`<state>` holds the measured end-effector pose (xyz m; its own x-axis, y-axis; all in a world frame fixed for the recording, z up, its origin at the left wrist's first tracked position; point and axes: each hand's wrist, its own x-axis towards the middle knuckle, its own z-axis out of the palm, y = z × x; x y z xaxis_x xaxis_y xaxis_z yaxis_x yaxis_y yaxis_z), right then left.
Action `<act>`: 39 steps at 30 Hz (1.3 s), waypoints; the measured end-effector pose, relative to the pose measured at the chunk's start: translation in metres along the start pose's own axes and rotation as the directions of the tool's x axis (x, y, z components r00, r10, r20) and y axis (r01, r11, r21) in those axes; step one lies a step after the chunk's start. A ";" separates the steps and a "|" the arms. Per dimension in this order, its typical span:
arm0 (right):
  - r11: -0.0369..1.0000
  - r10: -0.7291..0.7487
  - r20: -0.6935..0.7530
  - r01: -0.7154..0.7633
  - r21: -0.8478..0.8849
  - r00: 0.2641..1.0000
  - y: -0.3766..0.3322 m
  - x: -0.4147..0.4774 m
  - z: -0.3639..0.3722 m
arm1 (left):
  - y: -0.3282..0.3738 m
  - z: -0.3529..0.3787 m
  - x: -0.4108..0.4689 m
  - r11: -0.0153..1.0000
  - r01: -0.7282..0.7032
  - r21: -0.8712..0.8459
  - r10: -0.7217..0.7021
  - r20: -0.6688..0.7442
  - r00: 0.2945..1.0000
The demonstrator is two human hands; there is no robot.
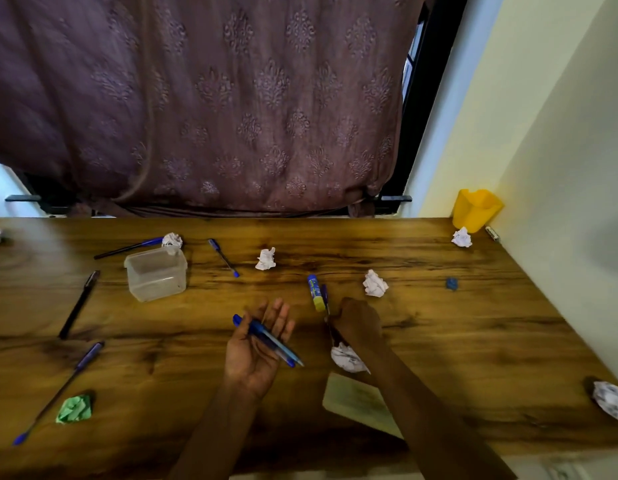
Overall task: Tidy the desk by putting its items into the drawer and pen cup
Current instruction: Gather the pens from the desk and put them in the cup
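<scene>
1. The left hand (257,348) lies palm-up at frame centre, fingers straight, with blue pens (267,340) across it.
2. The right hand (358,323) curls around a dark pen (325,299) beside the glue stick (315,292).
3. The yellow pen cup (476,209) stands on the desk (473,341), upper right.

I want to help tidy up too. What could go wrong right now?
The blue pens lie loose on the open left hand, so they might roll off. The right hand grips a dark pen beside the blue-and-yellow glue stick and may knock it. The yellow plastic pen cup stands in the far corner, a long carry.
</scene>
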<state>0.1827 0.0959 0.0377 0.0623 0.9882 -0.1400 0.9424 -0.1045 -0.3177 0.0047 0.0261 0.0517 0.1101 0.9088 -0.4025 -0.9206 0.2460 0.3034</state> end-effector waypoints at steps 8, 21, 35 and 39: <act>0.962 0.208 -0.034 -0.198 0.187 0.978 -0.022 -0.013 -0.033 | 0.022 -0.005 -0.011 0.998 0.062 0.000 -0.062 0.027 0.998; 0.905 -0.395 -0.130 0.409 0.118 0.910 -0.148 -0.104 -0.006 | 0.067 -0.028 -0.032 0.998 -0.042 -0.049 0.044 0.050 0.998; -0.236 0.041 0.137 -0.124 0.964 0.990 -0.185 -0.095 0.023 | 0.080 -0.025 -0.024 0.968 -0.212 -0.136 0.227 0.108 0.968; -0.205 -0.047 0.188 -0.194 0.959 0.981 -0.186 -0.084 0.022 | 0.086 -0.019 -0.016 0.957 -0.262 -0.121 0.276 0.119 0.954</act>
<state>-0.0052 0.0297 0.0875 -0.0445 0.9533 -0.2989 -0.5208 -0.2775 -0.8073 -0.0836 0.0263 0.0684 -0.1043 0.9746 -0.1979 -0.9558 -0.0432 0.2910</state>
